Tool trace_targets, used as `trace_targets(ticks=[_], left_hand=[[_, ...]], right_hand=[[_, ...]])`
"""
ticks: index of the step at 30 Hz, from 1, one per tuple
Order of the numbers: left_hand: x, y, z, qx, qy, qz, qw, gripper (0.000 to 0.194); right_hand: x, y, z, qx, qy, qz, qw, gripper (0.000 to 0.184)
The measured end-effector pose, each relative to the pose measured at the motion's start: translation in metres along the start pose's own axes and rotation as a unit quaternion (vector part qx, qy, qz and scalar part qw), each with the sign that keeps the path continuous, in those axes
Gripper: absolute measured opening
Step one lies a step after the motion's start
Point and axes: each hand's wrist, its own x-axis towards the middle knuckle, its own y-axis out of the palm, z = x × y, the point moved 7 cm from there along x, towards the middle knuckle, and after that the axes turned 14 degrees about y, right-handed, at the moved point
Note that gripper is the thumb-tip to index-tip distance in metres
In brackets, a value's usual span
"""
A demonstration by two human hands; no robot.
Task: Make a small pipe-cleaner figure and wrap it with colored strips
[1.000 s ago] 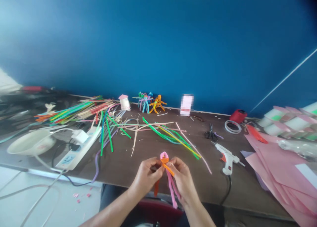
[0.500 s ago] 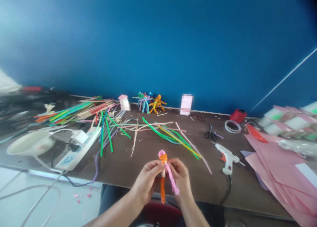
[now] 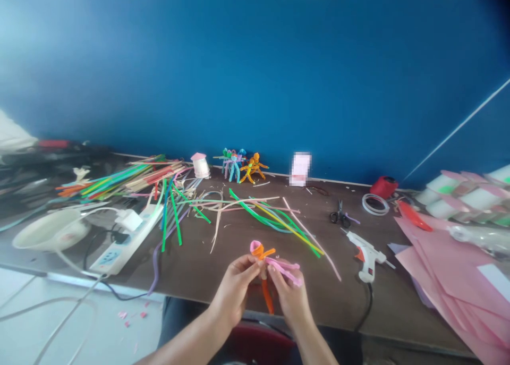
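Between my two hands, just above the table's front edge, is a small pipe cleaner figure [image 3: 258, 251] in orange and pink. A pink loop tops it, with orange wound below. My left hand [image 3: 236, 286] is closed, thumb and fingers pinching the figure's middle. My right hand [image 3: 292, 296] pinches the figure from the other side, near the pink pipe cleaner ends [image 3: 285, 268] that stick out to the right over its fingers. An orange end [image 3: 267, 296] hangs down between the hands, and a short orange end points right near the top.
Loose pipe cleaners [image 3: 274, 219] lie beyond my hands, with a bundle [image 3: 131, 179] at left. Finished figures [image 3: 239, 166] stand at the back. A power strip [image 3: 119, 251] is left; scissors [image 3: 340, 216], a glue gun [image 3: 366, 256] and pink sheets [image 3: 446, 280] are right.
The pink ends swung from hanging down to pointing right across my right hand. The figure's top tilted left, its hanging orange end shifted right, and a short orange end now shows near the top.
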Motion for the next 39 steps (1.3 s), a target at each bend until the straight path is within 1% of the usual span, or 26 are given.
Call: trace_targets(ticks=[4, 7, 10, 13, 16, 19, 22, 24, 25, 29, 32, 34, 37, 39], left_hand=[[0.002, -0.004, 0.001, 0.048, 0.034, -0.011, 0.998, 0.024], [0.002, -0.009, 0.006, 0.054, 0.049, -0.02, 0.997, 0.024], [0.001, -0.013, 0.013, 0.038, 0.042, -0.038, 0.998, 0.025], [-0.001, -0.014, 0.018, 0.028, 0.03, -0.045, 0.998, 0.025], [0.0, -0.014, 0.017, 0.038, 0.042, -0.046, 0.997, 0.024], [0.003, -0.018, 0.013, 0.053, 0.069, -0.054, 0.995, 0.023], [0.006, -0.021, 0.009, 0.068, 0.086, -0.059, 0.992, 0.023], [0.008, -0.023, 0.007, 0.086, 0.091, -0.06, 0.99, 0.023], [0.009, -0.024, 0.006, 0.096, 0.093, -0.061, 0.989, 0.023], [0.01, -0.025, 0.0, 0.147, 0.112, -0.062, 0.981, 0.024], [0.01, -0.024, -0.004, 0.194, 0.136, -0.042, 0.971, 0.024], [0.011, -0.023, -0.006, 0.216, 0.15, -0.032, 0.964, 0.023], [0.012, -0.023, -0.007, 0.202, 0.148, -0.037, 0.967, 0.023], [0.013, -0.021, -0.003, 0.161, 0.12, -0.043, 0.979, 0.024]], right_hand=[[0.0, -0.001, -0.025, 0.072, 0.043, -0.055, 0.995, 0.019], [-0.002, 0.004, -0.038, 0.152, 0.085, -0.06, 0.983, 0.021], [-0.004, 0.01, -0.04, 0.201, 0.109, -0.055, 0.972, 0.023], [-0.007, 0.01, -0.034, 0.201, 0.112, -0.077, 0.97, 0.026], [-0.008, 0.011, -0.033, 0.211, 0.126, -0.083, 0.966, 0.03], [-0.009, 0.015, -0.036, 0.236, 0.166, -0.064, 0.955, 0.033], [-0.011, 0.025, -0.035, 0.248, 0.202, 0.004, 0.947, 0.028], [-0.013, 0.031, -0.031, 0.257, 0.207, 0.043, 0.943, 0.029], [-0.014, 0.032, -0.03, 0.263, 0.206, 0.051, 0.941, 0.029], [-0.018, 0.034, -0.029, 0.25, 0.216, 0.049, 0.942, 0.029], [-0.021, 0.035, -0.029, 0.225, 0.219, 0.039, 0.949, 0.033], [-0.023, 0.035, -0.029, 0.225, 0.218, 0.031, 0.949, 0.036], [-0.026, 0.034, -0.031, 0.239, 0.219, 0.018, 0.946, 0.04], [-0.026, 0.033, -0.032, 0.251, 0.217, 0.014, 0.943, 0.041]])
